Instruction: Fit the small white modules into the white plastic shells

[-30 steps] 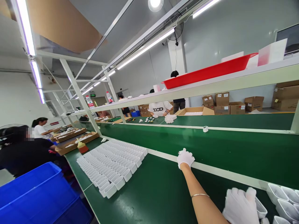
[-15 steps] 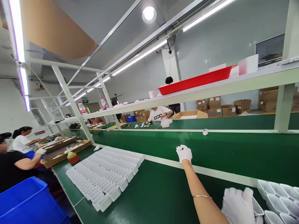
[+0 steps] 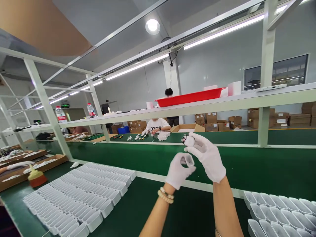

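Note:
My left hand [image 3: 179,170], in a white glove, is closed around a small white plastic housing [image 3: 189,160] with its open mouth tilted toward me. Just above and to its right, my gloved right hand [image 3: 208,158] pinches a small white round part with a circuit board [image 3: 188,140] between thumb and fingers. Board and housing are close together but apart, both held above the green bench. Rows of similar open white housings [image 3: 283,210] stand at the lower right. Another dense block of white housings [image 3: 81,197] covers the bench on the left.
A white shelf [image 3: 138,113] crosses ahead, carrying a red tray [image 3: 190,97] and water bottles [image 3: 60,114]. Its white post [image 3: 265,65] stands at the right. A squeeze bottle [image 3: 36,177] is far left, by cardboard trays. A co-worker [image 3: 158,125] sits opposite; another person's gloved hand shows at left.
My left hand has come up from the right-hand rows with a white housing. My right hand has moved up and right with its part. The view has swung to the right.

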Demonstrator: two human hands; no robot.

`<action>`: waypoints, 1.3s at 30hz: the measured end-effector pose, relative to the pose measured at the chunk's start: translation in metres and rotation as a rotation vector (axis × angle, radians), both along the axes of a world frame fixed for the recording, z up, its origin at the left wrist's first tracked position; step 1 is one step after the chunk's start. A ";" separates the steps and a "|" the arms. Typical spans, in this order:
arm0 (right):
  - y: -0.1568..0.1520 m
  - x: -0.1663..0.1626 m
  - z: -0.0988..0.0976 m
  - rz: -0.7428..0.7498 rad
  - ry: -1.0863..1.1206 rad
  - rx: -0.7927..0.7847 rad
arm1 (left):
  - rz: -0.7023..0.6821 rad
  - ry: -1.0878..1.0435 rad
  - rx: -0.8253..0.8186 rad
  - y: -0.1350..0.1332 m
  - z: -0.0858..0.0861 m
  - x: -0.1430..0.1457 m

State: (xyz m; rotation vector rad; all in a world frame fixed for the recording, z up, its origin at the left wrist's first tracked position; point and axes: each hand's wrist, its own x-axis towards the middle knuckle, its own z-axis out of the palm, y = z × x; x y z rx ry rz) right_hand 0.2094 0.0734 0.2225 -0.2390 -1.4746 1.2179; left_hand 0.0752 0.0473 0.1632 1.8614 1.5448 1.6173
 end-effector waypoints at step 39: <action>-0.008 -0.008 -0.003 0.090 -0.499 0.393 | 0.301 0.706 0.156 -0.089 0.053 -0.068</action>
